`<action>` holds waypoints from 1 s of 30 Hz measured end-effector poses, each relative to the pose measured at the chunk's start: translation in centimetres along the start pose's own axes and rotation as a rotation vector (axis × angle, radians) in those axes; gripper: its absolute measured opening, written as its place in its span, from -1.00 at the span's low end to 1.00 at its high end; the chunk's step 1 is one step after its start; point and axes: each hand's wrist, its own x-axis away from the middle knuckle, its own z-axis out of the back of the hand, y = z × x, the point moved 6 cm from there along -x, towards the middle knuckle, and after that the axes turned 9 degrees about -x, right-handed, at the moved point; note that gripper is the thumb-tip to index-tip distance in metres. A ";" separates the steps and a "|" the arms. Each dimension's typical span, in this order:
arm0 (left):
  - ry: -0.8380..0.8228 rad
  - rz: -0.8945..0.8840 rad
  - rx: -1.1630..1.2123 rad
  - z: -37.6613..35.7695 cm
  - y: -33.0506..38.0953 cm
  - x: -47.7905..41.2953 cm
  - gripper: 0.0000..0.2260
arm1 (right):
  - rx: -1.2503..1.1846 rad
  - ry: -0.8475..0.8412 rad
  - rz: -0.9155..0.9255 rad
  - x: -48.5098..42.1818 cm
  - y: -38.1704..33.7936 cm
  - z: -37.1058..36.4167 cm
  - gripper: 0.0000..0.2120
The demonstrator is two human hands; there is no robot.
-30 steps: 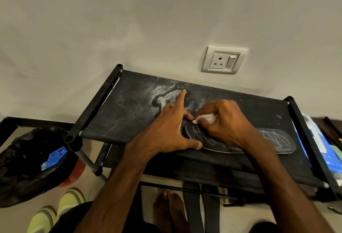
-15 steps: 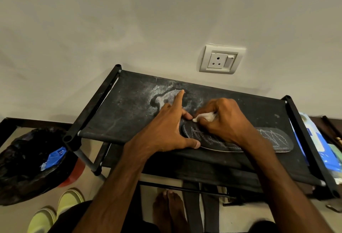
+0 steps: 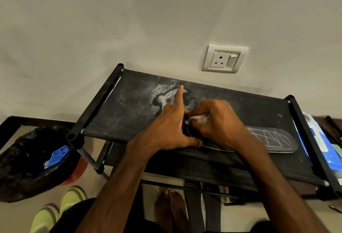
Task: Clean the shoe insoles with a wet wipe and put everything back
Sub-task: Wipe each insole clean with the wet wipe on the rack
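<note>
A dark insole (image 3: 272, 139) with white stitched lines lies flat on the top shelf of a black fabric shoe rack (image 3: 129, 107). My right hand (image 3: 216, 121) grips a crumpled white wet wipe (image 3: 199, 119) and presses it on the insole's left end. Beside it, my left hand (image 3: 170, 131) rests flat against that end, thumb along the near edge and index finger pointing straight toward the wall. The insole's left half is hidden under both hands.
A blue and white wet wipe pack (image 3: 322, 144) lies right of the rack. A black rubbish bag (image 3: 29, 162) holding a blue wrapper sits on the floor at left. Pale yellow shoes (image 3: 61, 208) stand at the lower left. A wall socket (image 3: 224, 58) is above the rack.
My right hand has slid the wipe a little to the left along the insole, closer to my left hand. The left hand stays in place.
</note>
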 end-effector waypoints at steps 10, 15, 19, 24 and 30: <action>-0.009 -0.004 0.000 0.0 0.3 0.1 0.35 | 0.042 -0.044 -0.001 -0.3 0.1 0.0 -0.81; -0.013 0.008 -0.017 0.0 0.3 0.1 0.34 | 0.059 -0.040 -0.013 -0.5 0.1 0.6 -0.82; -0.012 0.014 -0.026 0.1 0.3 0.0 0.35 | 0.077 -0.024 -0.007 -0.6 -0.1 0.2 -0.79; -0.010 0.005 -0.010 0.1 0.2 0.0 0.33 | -0.045 -0.211 0.009 -0.4 -0.5 0.1 -0.80; -0.007 0.011 -0.024 0.2 0.4 0.2 0.31 | 0.053 -0.077 0.030 -0.3 0.0 0.6 -0.81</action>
